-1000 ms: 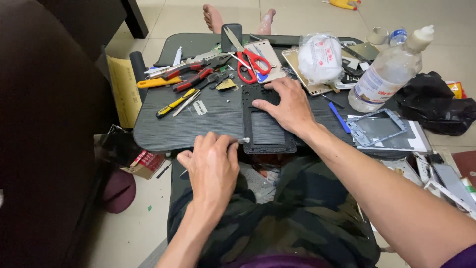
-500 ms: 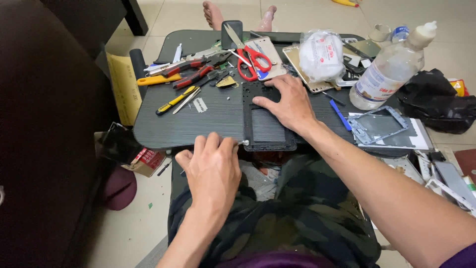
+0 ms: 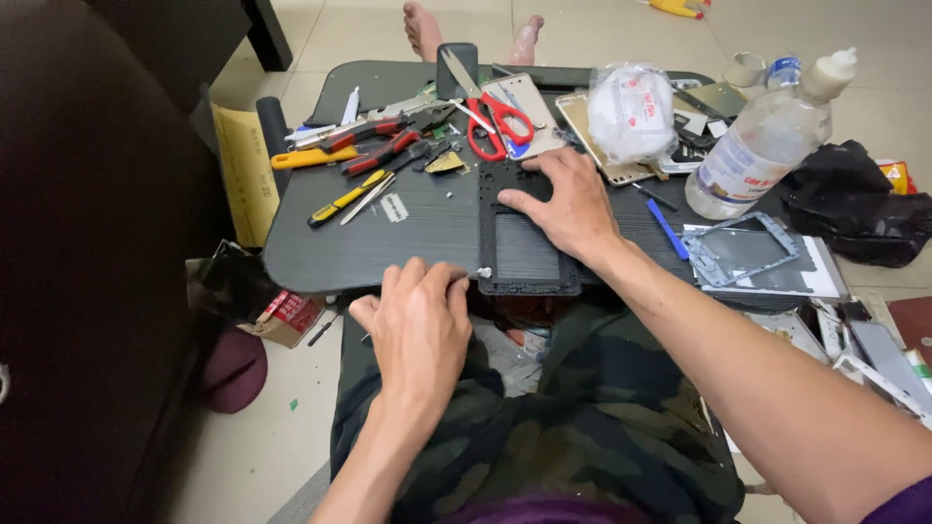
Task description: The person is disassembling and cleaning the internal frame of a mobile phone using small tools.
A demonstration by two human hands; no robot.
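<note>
Hands on the black fixture plate (image 3: pixel 524 254) now, which lies at the near edge of the low dark table (image 3: pixel 369 254), just right of its middle. The right hand (image 3: pixel 571 206) is spread flat, fingers open, pressing down on the plate's far right corner and holding nothing. The left hand (image 3: pixel 419 315) sits at the near edge with its fingers curled over something small; a pale tip (image 3: pixel 482 274) pokes out just against the plate's near left corner, but what it belongs to I cannot tell.

Doing this well looks like a matter of steadiness: the flat right palm should keep the plate from sliding toward the lap, since the plate overhangs the table's edge slightly. The left hand's pinch wants to stay low and close to that corner, so the small tip meets the plate squarely rather than skidding off.

Clutter sits far from both hands: red-handled scissors (image 3: pixel 497 114), red-handled pliers (image 3: pixel 361 131), a yellow-handled screwdriver (image 3: pixel 340 200). To the right, a blue pry tool (image 3: pixel 668 215), a clear plastic bottle (image 3: pixel 767 146) and a grey phone frame (image 3: pixel 743 250) lie near the right wrist, so that forearm should stay put and not sweep them.
</note>
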